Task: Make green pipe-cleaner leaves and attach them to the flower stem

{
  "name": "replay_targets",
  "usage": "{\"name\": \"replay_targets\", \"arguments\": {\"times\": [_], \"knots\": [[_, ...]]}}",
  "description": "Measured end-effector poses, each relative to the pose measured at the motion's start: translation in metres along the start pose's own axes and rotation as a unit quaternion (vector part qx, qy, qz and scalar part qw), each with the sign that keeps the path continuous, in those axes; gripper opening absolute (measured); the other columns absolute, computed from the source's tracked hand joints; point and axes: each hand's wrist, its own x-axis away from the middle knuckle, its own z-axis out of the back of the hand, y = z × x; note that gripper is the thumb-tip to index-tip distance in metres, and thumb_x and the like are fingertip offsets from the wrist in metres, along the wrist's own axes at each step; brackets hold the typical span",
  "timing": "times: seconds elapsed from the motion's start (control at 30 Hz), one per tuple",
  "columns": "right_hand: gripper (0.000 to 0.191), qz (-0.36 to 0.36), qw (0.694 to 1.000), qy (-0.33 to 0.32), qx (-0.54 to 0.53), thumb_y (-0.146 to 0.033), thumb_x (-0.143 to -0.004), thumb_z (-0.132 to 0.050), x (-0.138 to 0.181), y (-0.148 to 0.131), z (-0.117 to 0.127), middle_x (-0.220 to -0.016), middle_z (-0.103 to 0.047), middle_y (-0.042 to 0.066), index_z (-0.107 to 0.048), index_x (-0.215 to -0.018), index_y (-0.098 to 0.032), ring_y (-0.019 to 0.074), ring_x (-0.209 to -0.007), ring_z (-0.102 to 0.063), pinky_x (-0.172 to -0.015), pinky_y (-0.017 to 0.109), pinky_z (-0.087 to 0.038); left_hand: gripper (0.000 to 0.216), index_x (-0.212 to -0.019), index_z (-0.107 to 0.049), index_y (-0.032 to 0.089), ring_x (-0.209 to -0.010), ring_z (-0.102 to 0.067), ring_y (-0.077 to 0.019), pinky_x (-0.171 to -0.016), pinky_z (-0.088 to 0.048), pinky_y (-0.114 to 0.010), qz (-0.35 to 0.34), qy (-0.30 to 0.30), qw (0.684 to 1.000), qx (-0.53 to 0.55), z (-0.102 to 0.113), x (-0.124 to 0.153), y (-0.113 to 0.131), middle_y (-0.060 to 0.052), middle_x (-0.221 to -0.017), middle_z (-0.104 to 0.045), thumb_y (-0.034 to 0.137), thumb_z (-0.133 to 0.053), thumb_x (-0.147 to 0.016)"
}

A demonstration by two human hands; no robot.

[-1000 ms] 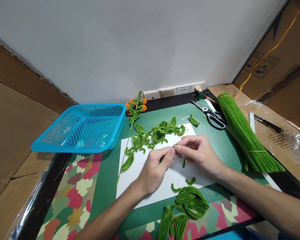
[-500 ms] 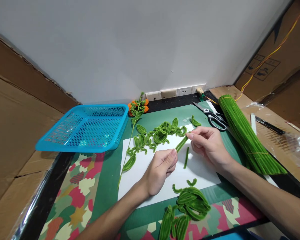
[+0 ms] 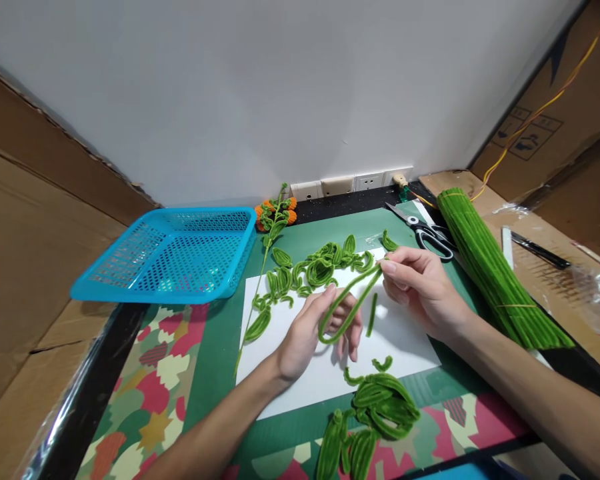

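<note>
A green pipe cleaner (image 3: 336, 312) is bent into a long loop above the white paper (image 3: 280, 393). My right hand (image 3: 420, 287) pinches its two ends together between thumb and fingertips. The rounded end of the loop hangs in front of my left hand (image 3: 313, 330), whose fingers are apart; whether they touch the loop I cannot tell. Beneath, a short straight green piece (image 3: 373, 315) lies on the paper. Curled green leaf shapes (image 3: 320, 270) are gathered along the paper's far side. More leaf shapes (image 3: 387, 407) lie near the front edge.
A blue mesh basket (image 3: 230, 277) stands at the left, beside a stem with orange flowers (image 3: 275, 227). Scissors (image 3: 425, 233) and a thick bundle of green pipe cleaners (image 3: 495, 273) lie at the right. A black pen-like tool (image 3: 540, 250) is farther right. Wall sockets (image 3: 367, 183) run behind.
My left hand has let go of the pipe cleaner and its fingers have spread. The folded strip has opened into a wide loop, while my right hand keeps its pinch, moved only slightly.
</note>
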Motion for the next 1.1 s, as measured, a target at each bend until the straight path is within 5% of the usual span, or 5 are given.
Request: {"name": "replay_targets", "arguments": {"times": [0.2, 0.3, 0.6, 0.93, 1.1], "knots": [[0.023, -0.018, 1.000, -0.020, 0.013, -0.032, -0.076, -0.095, 0.005, 0.009, -0.003, -0.051, -0.051, -0.007, -0.076, -0.074, -0.018, 0.0049, -0.041, -0.041, -0.041, 0.019, -0.028, 0.030, -0.115, -0.053, 0.022, -0.064, -0.077, -0.0212, -0.051, -0.058, -0.024, 0.006, -0.040, 0.994, 0.098, -0.003, -0.002, 0.003, -0.005, -0.086, -0.074, 0.050, -0.043, -0.111], [0.024, -0.027, 0.999, -0.018, 0.007, -0.032, -0.074, -0.096, 0.006, 0.011, -0.005, -0.049, -0.050, -0.008, -0.076, -0.073, -0.019, 0.0047, -0.040, -0.040, -0.040, 0.019, -0.026, 0.018, -0.106, -0.049, 0.024, -0.059, -0.076, -0.0182, -0.044, -0.054, -0.020, 0.010, -0.041, 0.989, 0.143, -0.005, -0.002, 0.004, -0.001, -0.090, -0.072, 0.040, -0.043, -0.112], [0.025, -0.026, 1.000, -0.012, 0.006, -0.032, -0.074, -0.096, 0.004, 0.011, -0.004, -0.049, -0.051, -0.008, -0.075, -0.072, -0.019, 0.0042, -0.039, -0.041, -0.040, 0.018, -0.027, 0.026, -0.089, -0.051, 0.019, -0.035, -0.056, -0.0058, -0.028, -0.033, -0.010, 0.014, -0.037, 0.984, 0.173, -0.003, -0.002, 0.003, 0.002, -0.079, -0.068, 0.035, -0.060, -0.107], [0.021, -0.020, 0.997, -0.052, 0.052, -0.031, -0.079, -0.093, 0.004, 0.016, 0.001, -0.050, -0.058, -0.005, -0.077, -0.076, -0.018, 0.0068, -0.037, -0.046, -0.037, 0.020, -0.029, 0.029, -0.087, -0.060, 0.014, -0.032, -0.050, -0.0037, -0.028, -0.034, -0.011, 0.119, -0.044, 0.990, 0.068, 0.002, 0.002, 0.009, -0.002, -0.076, -0.070, 0.038, -0.071, -0.101], [0.025, -0.037, 0.999, -0.021, 0.028, -0.032, -0.075, -0.095, 0.004, 0.013, -0.002, -0.047, -0.053, -0.007, -0.075, -0.075, -0.017, 0.0051, -0.036, -0.041, -0.038, 0.019, -0.026, 0.029, -0.085, -0.049, 0.020, -0.034, -0.049, -0.0057, -0.029, -0.033, -0.011, 0.076, -0.030, 0.990, 0.113, 0.004, -0.001, 0.007, 0.003, -0.066, -0.064, 0.035, -0.066, -0.103]]}}
